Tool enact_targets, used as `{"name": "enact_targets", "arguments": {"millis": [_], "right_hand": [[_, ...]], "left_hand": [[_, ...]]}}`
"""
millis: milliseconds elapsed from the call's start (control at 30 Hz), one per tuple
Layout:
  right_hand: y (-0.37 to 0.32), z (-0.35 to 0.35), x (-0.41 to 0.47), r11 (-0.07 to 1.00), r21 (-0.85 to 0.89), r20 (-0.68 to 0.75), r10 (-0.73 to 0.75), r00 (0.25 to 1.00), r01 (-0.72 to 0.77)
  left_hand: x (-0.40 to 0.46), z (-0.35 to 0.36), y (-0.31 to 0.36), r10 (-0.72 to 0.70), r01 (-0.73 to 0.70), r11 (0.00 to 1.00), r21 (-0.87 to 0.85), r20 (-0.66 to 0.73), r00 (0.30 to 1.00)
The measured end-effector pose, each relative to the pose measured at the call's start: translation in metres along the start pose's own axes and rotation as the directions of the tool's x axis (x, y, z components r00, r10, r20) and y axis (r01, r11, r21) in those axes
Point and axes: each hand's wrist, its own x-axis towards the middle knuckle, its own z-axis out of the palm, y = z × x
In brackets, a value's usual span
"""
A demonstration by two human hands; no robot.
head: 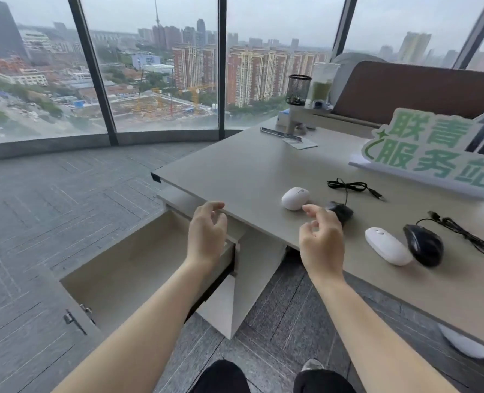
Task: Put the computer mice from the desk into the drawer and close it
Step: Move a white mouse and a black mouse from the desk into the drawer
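Several mice lie on the beige desk. A round white mouse sits near the front edge, with a small black wired mouse just right of it. Farther right are a flat white mouse and a large black wired mouse. The drawer below the desk stands pulled out, and nothing shows inside it. My left hand hovers over the drawer's right side, fingers apart, holding nothing. My right hand hangs open over the desk edge, its fingertips close to the round white mouse and partly covering the small black one.
A green-and-white sign lies at the desk's right back. A mesh pen cup, a green drink cup and papers stand at the far end. The open drawer juts over grey carpet. My knees show at the bottom.
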Motion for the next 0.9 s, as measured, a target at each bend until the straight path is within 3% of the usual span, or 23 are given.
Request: {"name": "enact_targets", "arguments": {"millis": [67,167,300,400,533,633,767,900], "right_hand": [[0.017,-0.014,0.037,0.987,-0.16,-0.034,-0.012,0.999,0.007],[0.042,-0.021,0.08,0.929,-0.36,0.087,0.128,0.988,-0.089],[0.064,-0.015,0.104,0.837,-0.529,0.256,0.317,0.913,-0.142],[0.072,-0.006,0.107,0.789,-0.605,0.238,0.309,0.921,-0.108],[0.073,-0.001,0.105,0.804,-0.586,0.144,0.228,0.963,-0.102],[0.077,-0.007,0.101,0.845,-0.529,0.117,0.16,0.98,-0.075],[0.052,-0.001,0.092,0.956,-0.295,0.113,0.041,0.993,-0.006],[-0.005,0.006,0.088,0.99,-0.03,0.045,-0.136,0.99,0.137]], "left_hand": [[0.008,0.046,0.029,0.063,-0.072,0.996,0.05,0.161,0.985],[0.026,0.106,0.056,0.079,-0.136,0.981,0.136,0.356,0.931],[0.053,0.16,0.055,0.019,-0.164,0.943,0.288,0.448,0.894],[0.066,0.182,0.046,0.004,-0.229,0.883,0.41,0.481,0.877],[0.069,0.192,0.041,0.094,-0.281,0.832,0.479,0.377,0.921],[0.066,0.183,0.039,0.087,-0.229,0.848,0.479,0.301,0.95],[0.072,0.128,0.029,0.028,-0.059,0.964,0.258,0.121,0.992],[0.076,0.065,0.027,0.034,-0.029,0.994,0.104,-0.046,0.998]]}}
